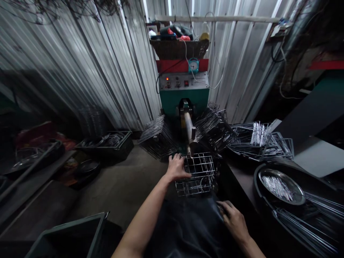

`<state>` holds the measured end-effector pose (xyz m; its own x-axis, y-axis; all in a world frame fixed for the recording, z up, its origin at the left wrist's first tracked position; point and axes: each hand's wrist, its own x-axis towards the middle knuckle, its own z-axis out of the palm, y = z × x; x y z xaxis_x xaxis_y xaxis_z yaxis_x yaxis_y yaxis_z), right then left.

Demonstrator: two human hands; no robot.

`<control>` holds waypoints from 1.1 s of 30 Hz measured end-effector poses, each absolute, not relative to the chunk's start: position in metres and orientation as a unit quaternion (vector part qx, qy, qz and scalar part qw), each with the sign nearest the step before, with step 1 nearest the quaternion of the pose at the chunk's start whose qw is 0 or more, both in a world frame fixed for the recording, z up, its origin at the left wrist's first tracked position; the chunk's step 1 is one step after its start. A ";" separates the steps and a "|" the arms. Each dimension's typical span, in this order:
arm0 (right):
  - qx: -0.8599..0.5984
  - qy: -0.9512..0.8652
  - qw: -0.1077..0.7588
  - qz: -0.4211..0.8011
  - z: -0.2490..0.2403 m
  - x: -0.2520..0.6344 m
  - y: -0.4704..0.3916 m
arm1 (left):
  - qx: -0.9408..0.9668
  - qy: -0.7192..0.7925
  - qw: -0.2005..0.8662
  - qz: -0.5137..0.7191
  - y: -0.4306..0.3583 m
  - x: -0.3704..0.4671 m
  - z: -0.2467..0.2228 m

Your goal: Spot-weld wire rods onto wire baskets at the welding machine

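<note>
Apparently to steady it, the bare left hand (pixel 177 167) grips the left side of a boxy silver wire rack (pixel 200 176), near the pale metal arm (pixel 188 123) of a green, box-shaped machine (pixel 172 98). The bare right hand (pixel 234 219) is curled beside a glossy black apron (pixel 188 222); whether it holds anything cannot be told. Beyond both hands, silver wire frames (pixel 157 138) stand stacked, likely for easy reach.

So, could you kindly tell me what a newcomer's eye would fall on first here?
Probably the bright wire rack near the centre, in the left hand's grip, close to the end of the pale arm of the green machine. Next might come the orange-red light glowing on the control panel, and the turquoise clock at its top edge.
</note>
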<state>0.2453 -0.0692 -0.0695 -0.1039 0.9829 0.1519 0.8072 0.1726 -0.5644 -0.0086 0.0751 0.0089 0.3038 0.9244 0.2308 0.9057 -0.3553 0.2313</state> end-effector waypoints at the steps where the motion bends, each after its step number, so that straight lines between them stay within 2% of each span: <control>1: -0.620 -0.722 0.253 0.174 -0.070 0.245 -0.069 | 0.805 0.570 0.026 0.162 0.076 -0.009 0.009; 8: -0.601 -0.730 0.276 0.172 -0.076 0.251 -0.059 | 0.804 0.579 0.028 0.135 0.079 -0.009 0.013; 13: -0.566 -0.769 0.282 0.091 -0.027 0.252 0.006 | 0.812 0.564 0.103 0.110 0.092 -0.023 0.025; 18: -0.567 -0.814 0.125 -0.015 0.033 0.219 0.118 | 0.795 0.575 0.183 0.068 0.136 -0.036 0.037; 22: -0.493 -0.868 -0.033 0.056 0.053 0.190 0.176 | 0.819 0.538 0.200 0.020 0.164 -0.032 0.034; 24: -0.475 -0.871 -0.076 0.101 0.053 0.183 0.187 | 0.827 0.526 0.198 0.013 0.170 -0.030 0.031; 28: -0.469 -0.874 -0.090 0.085 0.045 0.179 0.194 | 0.830 0.535 0.158 0.011 0.173 -0.027 0.028; 33: -0.507 -0.858 -0.065 0.039 0.042 0.175 0.208 | 0.795 0.604 0.040 0.045 0.168 -0.015 0.041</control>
